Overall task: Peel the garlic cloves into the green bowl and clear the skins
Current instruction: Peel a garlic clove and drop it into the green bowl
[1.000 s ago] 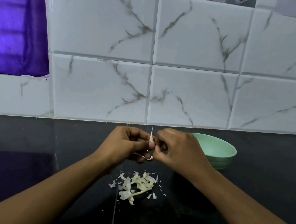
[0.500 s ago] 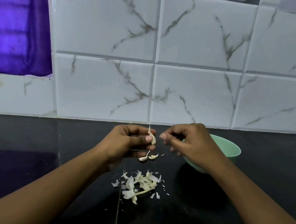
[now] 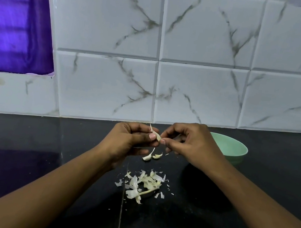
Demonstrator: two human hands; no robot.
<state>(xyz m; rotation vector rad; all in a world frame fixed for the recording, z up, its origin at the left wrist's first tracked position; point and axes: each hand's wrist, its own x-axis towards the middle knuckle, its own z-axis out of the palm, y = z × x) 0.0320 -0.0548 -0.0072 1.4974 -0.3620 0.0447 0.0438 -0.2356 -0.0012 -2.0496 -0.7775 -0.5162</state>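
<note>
Well, at the back, a big white tiled wall (image 3: 206, 34), with a purple cloth (image 3: 14, 15) on its left side. Below that, a shiny black counter (image 3: 24, 143). Over on the right, the green bowl (image 3: 236, 149), partly hidden behind the right hand (image 3: 195, 146). Hard to see inside, so maybe some peeled garlic in there, maybe none.

Beside it, the left hand (image 3: 128, 141). Nearer the front, a pile of skins (image 3: 143, 185). Just under the hands, two small cloves (image 3: 147, 157) lying on the counter.

Smallest of all, one garlic clove (image 3: 154, 134), held tight in the left fingers with its pointy tip up. Pinched at its lower end by the right thumb and finger too.

Peeling step, about halfway. Next, pull the skin off gently, drop the bare clove in the bowl, peel the two small ones, then sweep up the skins.
</note>
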